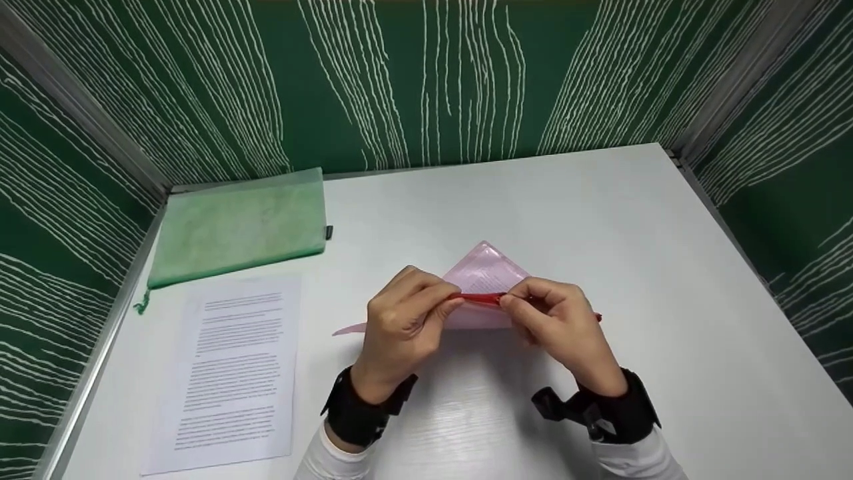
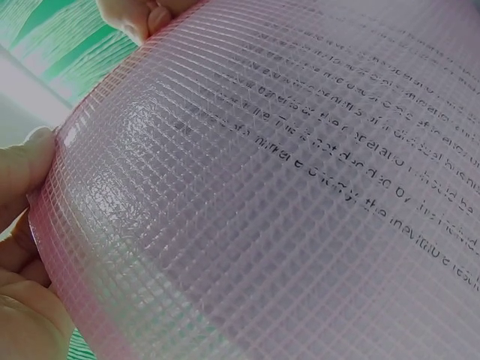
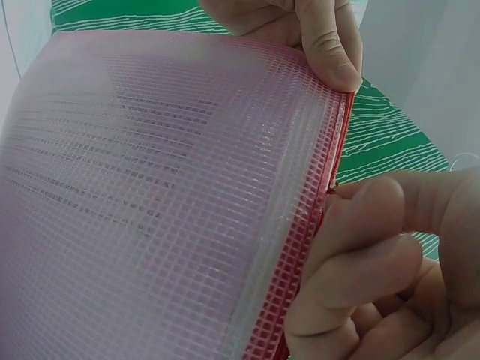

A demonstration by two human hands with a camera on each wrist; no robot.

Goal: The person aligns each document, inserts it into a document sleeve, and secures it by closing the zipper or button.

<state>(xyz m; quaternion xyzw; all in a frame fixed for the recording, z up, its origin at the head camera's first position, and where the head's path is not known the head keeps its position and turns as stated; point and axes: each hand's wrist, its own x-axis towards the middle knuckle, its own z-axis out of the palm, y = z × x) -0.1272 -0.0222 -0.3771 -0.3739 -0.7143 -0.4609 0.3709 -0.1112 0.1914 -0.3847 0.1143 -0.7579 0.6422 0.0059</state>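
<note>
A pink mesh zipper pouch (image 1: 486, 267) is held up off the table with its red zipper (image 1: 481, 299) along the upper edge. Printed text shows through the mesh (image 2: 247, 187), from a sheet inside. My left hand (image 1: 406, 317) pinches the zipper edge between thumb and fingers. To the right of it, my right hand (image 1: 563, 323) pinches the zipper at the small slider (image 3: 334, 189), its thumb and index finger together there. Between the two hands a short stretch of zipper looks closed and taut. The pull tab itself is hidden by the right fingers.
A green mesh zipper pouch (image 1: 243, 227) lies at the back left of the white table (image 1: 566, 207). In front of it is a printed sheet of paper (image 1: 233, 373). Green panels with white lines (image 1: 460, 80) stand around the table's back and sides.
</note>
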